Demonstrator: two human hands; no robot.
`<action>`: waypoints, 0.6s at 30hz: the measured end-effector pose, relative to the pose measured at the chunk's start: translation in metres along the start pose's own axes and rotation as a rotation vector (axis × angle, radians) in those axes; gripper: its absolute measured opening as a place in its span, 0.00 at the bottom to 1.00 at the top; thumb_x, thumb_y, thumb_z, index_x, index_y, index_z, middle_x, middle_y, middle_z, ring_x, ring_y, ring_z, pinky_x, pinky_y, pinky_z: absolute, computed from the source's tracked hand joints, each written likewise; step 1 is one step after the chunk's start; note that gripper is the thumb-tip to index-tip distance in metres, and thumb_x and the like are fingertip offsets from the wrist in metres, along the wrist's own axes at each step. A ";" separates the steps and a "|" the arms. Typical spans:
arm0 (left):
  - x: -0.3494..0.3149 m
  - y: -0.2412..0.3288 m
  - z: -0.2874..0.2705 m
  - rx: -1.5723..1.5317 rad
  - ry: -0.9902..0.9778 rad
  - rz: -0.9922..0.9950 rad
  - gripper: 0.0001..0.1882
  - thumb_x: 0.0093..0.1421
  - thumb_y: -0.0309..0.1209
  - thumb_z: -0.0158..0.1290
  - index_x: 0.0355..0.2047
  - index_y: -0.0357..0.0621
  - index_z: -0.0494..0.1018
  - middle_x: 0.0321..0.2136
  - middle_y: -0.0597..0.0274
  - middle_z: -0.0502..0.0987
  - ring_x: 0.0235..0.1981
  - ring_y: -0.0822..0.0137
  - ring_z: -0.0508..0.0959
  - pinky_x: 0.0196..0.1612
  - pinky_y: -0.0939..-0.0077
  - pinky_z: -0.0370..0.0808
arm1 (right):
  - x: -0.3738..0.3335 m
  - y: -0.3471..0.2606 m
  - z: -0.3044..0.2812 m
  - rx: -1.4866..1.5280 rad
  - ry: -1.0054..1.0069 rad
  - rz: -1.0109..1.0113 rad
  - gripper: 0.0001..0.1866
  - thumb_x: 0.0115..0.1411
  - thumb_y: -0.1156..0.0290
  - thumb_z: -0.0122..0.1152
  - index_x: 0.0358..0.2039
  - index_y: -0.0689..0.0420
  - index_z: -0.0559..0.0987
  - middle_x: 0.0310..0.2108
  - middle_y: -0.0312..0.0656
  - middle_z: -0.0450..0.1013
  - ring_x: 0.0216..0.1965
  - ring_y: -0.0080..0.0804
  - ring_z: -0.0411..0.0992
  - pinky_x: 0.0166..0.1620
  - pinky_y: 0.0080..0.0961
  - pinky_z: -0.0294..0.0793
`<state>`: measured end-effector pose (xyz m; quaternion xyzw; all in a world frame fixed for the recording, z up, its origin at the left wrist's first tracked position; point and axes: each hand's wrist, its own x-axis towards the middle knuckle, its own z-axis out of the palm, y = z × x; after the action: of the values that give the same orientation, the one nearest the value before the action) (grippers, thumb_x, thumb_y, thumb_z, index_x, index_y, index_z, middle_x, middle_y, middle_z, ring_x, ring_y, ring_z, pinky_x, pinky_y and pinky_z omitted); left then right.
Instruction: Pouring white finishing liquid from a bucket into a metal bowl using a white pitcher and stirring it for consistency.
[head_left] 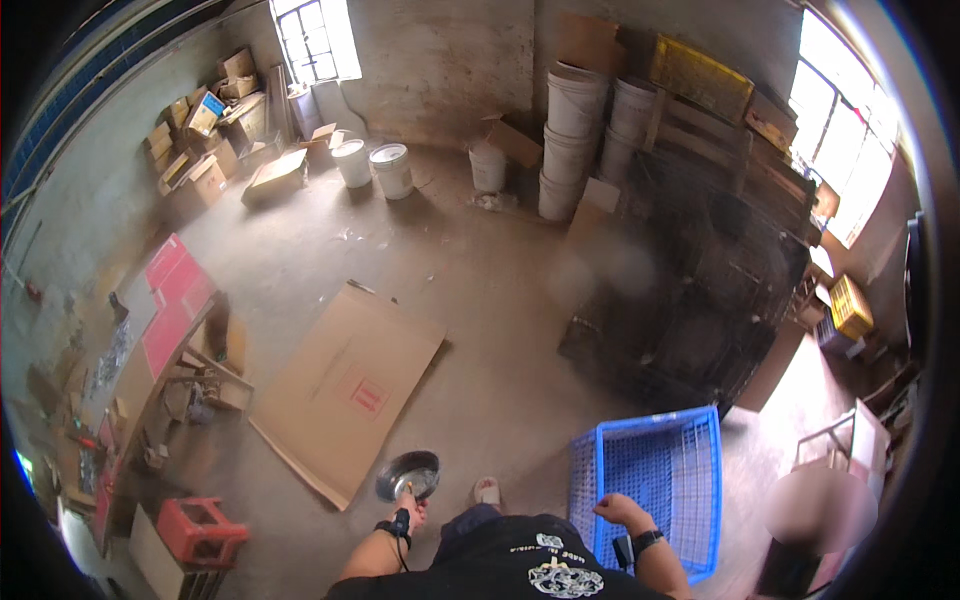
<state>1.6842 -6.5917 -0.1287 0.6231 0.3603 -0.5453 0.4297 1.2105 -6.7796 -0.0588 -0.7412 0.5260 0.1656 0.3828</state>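
Observation:
A round, shallow metal pan (428, 470), shiny inside with a dark rim, is held low in front of me. My left hand (412, 508) is closed on its near side. Whether it grips a handle or the rim is hard to make out. To the right stands a large blue plastic crate (707, 470) with latticed walls. Over its near left part hangs my right hand (624, 511), with the fingers curled in and nothing visible in them. Both wrists carry dark bands.
A flat cardboard sheet (325, 400) lies on the floor ahead. At the left are a red plastic stool (203, 533) and a cluttered table with a pink top (172, 290). A big black object (690, 290) stands at the right. White buckets (392, 172) and cardboard boxes (205, 180) line the far wall.

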 end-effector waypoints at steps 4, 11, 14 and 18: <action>-0.006 0.061 0.083 0.219 -0.075 0.126 0.18 0.66 0.50 0.35 0.41 0.54 0.68 0.17 0.61 0.72 0.11 0.75 0.59 0.12 0.78 0.54 | 0.037 0.011 -0.039 0.223 -0.001 0.225 0.18 0.52 0.56 0.57 0.33 0.59 0.81 0.28 0.48 0.78 0.31 0.41 0.77 0.38 0.35 0.75; 0.006 0.153 0.209 0.227 -0.114 0.229 0.17 0.66 0.46 0.36 0.37 0.49 0.69 0.20 0.58 0.75 0.09 0.74 0.57 0.10 0.78 0.53 | 0.183 0.032 -0.103 0.394 -0.179 0.285 0.15 0.59 0.62 0.54 0.28 0.61 0.79 0.22 0.42 0.75 0.23 0.28 0.74 0.25 0.28 0.74; 0.007 0.179 0.231 0.349 -0.091 0.300 0.20 0.65 0.43 0.32 0.33 0.45 0.70 0.18 0.59 0.75 0.08 0.75 0.57 0.10 0.78 0.53 | 0.282 0.072 -0.127 -0.262 -0.054 -0.359 0.10 0.56 0.68 0.53 0.29 0.57 0.82 0.26 0.42 0.79 0.26 0.32 0.77 0.28 0.32 0.75; -0.028 0.211 0.243 0.199 0.143 0.200 0.19 0.65 0.47 0.34 0.37 0.50 0.71 0.22 0.63 0.75 0.09 0.76 0.57 0.11 0.81 0.54 | 0.405 0.034 -0.216 -0.087 -0.227 -0.070 0.11 0.58 0.68 0.52 0.26 0.57 0.80 0.19 0.41 0.76 0.22 0.33 0.75 0.25 0.31 0.74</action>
<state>1.7836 -6.8950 -0.0797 0.7326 0.2702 -0.4870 0.3912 1.3048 -7.2094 -0.1937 -0.7515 0.4453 0.2577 0.4129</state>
